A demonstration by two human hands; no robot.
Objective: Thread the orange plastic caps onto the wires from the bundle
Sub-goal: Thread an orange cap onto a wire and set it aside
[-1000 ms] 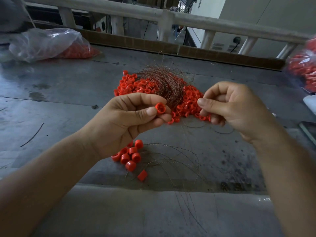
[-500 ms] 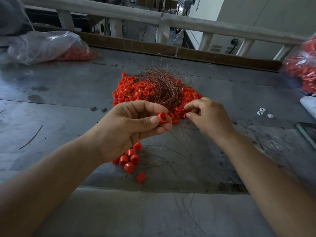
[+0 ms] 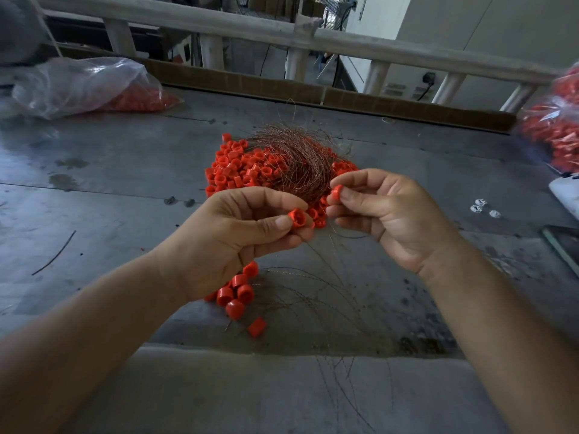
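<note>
Pinching one orange cap (image 3: pixel 297 218) in left hand (image 3: pixel 238 242), thumb against fingers. Pinching second cap (image 3: pixel 336 193) at right hand (image 3: pixel 391 214) fingertips, near wire bundle (image 3: pixel 297 161) atop cap pile (image 3: pixel 232 170).

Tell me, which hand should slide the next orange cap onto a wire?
Probably the right hand: it pinches a loose cap right beside the wire bundle. The left hand is busy gripping another cap.

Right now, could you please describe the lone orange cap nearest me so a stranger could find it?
On the table, start at the big heap of orange caps, then come down to the small cluster below the left hand. Nearer still, the lone cap lies apart, touching no other.
</note>
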